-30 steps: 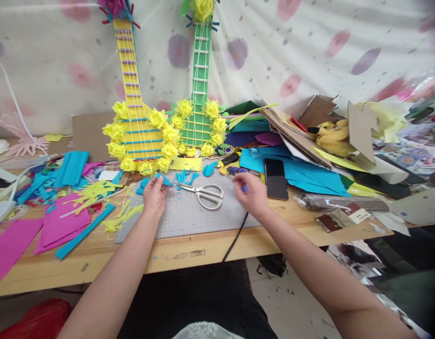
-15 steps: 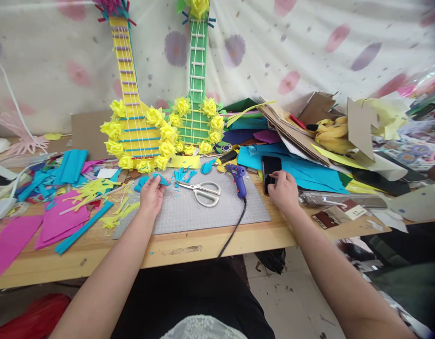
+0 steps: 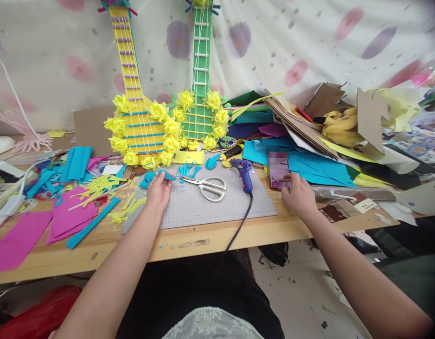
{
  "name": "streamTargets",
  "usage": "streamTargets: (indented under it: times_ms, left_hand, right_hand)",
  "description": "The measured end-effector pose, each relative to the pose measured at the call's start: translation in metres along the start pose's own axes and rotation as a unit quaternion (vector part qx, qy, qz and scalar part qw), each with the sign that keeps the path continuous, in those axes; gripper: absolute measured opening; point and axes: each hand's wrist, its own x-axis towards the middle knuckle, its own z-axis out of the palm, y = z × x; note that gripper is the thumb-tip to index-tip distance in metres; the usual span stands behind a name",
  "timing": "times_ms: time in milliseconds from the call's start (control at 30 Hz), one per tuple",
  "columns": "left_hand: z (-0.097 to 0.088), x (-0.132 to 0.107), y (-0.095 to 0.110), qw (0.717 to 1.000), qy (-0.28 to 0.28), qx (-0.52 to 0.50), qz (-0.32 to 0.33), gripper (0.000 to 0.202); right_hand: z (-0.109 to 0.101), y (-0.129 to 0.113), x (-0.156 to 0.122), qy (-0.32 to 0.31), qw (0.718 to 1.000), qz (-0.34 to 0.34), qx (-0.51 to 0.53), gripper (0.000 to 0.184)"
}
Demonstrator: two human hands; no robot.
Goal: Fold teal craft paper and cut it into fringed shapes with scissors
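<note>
My left hand (image 3: 158, 189) rests on the grey cutting mat (image 3: 217, 207), its fingers pinched on a blue paper flower piece (image 3: 157, 177). My right hand (image 3: 298, 194) lies at the mat's right side, a finger touching the lit screen of a phone (image 3: 276, 168) that lies flat on the table. Between the hands lie white-handled scissors (image 3: 207, 186) and a blue glue gun (image 3: 244, 172) with its black cord running off the front edge. Behind stand a yellow paper guitar (image 3: 139, 127) and a green paper guitar (image 3: 200, 113), both ringed with yellow flowers.
Pink and blue paper scraps (image 3: 67, 207) cover the table's left side. A heap of coloured sheets and cardboard (image 3: 309, 132) fills the back right. A steel ruler (image 3: 351, 193) lies to the right of my right hand. The wooden table edge (image 3: 203, 242) runs in front.
My right hand set the glue gun down on the mat, moved right to the phone, and the phone's screen has lit up. My left hand has kept its hold on the blue piece.
</note>
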Motion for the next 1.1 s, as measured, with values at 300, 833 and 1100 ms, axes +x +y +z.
streamTargets:
  times_ms: [300, 833, 1100]
  left_hand:
    - [0.003, 0.002, 0.001, 0.999, -0.010, 0.016, -0.038, 0.016]
    - [0.003, 0.001, 0.000, 0.999, -0.024, 0.006, -0.029, 0.018]
    - [0.005, 0.000, 0.002, 0.999, -0.015, 0.005, -0.036, 0.018]
  right_hand:
    - [0.014, -0.001, 0.042, -0.012, 1.000, 0.027, 0.008, 0.046]
    - [0.019, 0.000, 0.013, 0.102, 0.993, -0.032, 0.055, 0.043]
    - [0.031, -0.003, 0.020, 0.112, 0.993, -0.024, 0.023, 0.040]
